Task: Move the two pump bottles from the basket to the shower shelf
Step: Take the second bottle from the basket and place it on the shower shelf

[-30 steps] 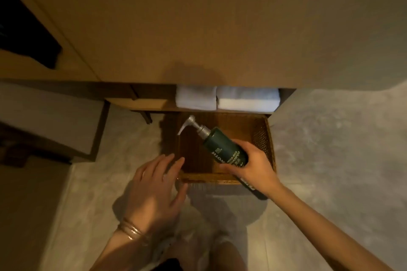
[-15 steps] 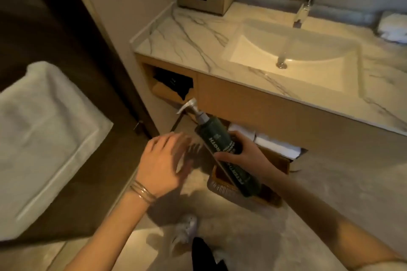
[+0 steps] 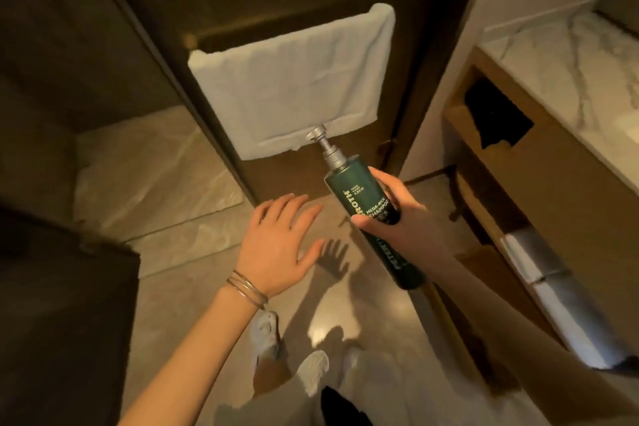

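Note:
My right hand (image 3: 397,218) grips a dark green pump bottle (image 3: 359,194) around its middle. The bottle has a grey pump head and pale lettering, and it tilts with the pump pointing up and away from me. My left hand (image 3: 280,245) hovers to the left of the bottle with fingers spread and nothing in it; thin bangles circle its wrist. The basket, a second pump bottle and the shower shelf are out of sight.
A white towel (image 3: 294,79) hangs on a bar on the dark glass door straight ahead. The wooden vanity (image 3: 518,162) with its marble top (image 3: 570,62) and folded towels (image 3: 539,273) beneath stands to the right. Tiled floor (image 3: 155,176) lies ahead on the left.
The view swung left from the vanity and basket to the glass door with the towel. The bottle came up out of the basket in my right hand; my left hand stayed open beside it.

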